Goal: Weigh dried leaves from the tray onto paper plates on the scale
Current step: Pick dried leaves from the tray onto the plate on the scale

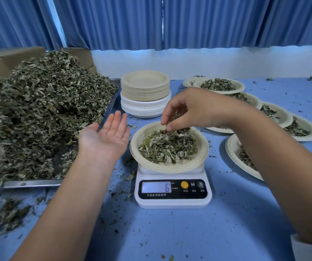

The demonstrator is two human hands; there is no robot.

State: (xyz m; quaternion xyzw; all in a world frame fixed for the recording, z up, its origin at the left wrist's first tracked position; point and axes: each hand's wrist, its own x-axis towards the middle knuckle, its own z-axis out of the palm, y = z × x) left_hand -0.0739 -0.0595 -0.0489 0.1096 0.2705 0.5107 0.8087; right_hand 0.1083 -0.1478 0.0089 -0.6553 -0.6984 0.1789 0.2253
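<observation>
Fingers of the right hand (194,108) pinch grey-green dried leaves (177,132) over the heaped round cream paper plate (204,147) on the white digital scale (173,193); left hand (106,136), at nine o'clock, lies open, palm up.

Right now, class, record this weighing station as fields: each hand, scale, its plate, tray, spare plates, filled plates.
Scale: white, display shows 6
Plate on scale: holds a leaf heap
Tray: metal, piled high with dried leaves, left of scale
Left hand: open, palm up, beside the tray, empty
Right hand: pinches some dried leaves above the scale's plate
Spare plates: one stack behind the scale
Filled plates: several, overlapping, at right
</observation>
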